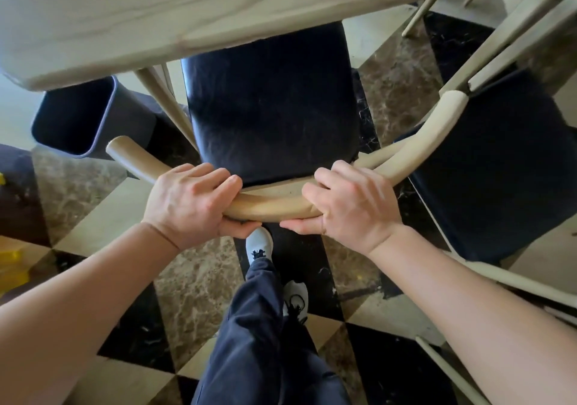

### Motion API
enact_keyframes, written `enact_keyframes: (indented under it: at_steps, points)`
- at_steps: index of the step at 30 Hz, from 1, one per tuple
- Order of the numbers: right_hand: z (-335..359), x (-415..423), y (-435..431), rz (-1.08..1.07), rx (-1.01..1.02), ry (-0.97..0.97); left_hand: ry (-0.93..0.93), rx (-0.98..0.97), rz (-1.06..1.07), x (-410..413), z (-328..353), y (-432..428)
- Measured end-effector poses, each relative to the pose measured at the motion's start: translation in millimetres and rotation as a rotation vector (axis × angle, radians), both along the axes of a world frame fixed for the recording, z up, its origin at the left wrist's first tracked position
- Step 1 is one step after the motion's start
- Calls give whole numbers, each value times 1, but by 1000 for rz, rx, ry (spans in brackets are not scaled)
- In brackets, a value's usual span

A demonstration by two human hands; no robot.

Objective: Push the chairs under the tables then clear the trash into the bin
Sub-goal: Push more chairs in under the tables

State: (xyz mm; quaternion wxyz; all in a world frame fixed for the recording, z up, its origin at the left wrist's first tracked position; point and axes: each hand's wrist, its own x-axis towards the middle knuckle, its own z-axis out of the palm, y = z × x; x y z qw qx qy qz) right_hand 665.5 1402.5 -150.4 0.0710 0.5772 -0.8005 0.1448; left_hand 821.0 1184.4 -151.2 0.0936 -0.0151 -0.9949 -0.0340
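A chair with a black padded seat (271,104) and a curved pale wooden backrest (271,207) stands right in front of me. The far part of its seat lies under the edge of a light wooden table (156,20). My left hand (190,201) grips the backrest left of centre, and my right hand (352,201) grips it right of centre. A dark bin (78,117) stands on the floor at the left, beside the table leg. No trash shows on the visible stretch of table.
A second chair with a dark seat (493,167) stands close on the right, its backrest touching or nearly touching the first chair's. The floor is a checkered marble pattern (193,286). My legs and white shoes (259,242) are just behind the chair. Something yellow (12,264) sits at the left edge.
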Motion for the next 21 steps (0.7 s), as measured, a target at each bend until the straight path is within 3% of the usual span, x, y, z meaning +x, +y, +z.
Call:
enact_keyframes:
  at_steps: [21]
  points:
    - [2, -18, -26, -14, 20, -57, 12, 73, -10, -20, -2, -23]
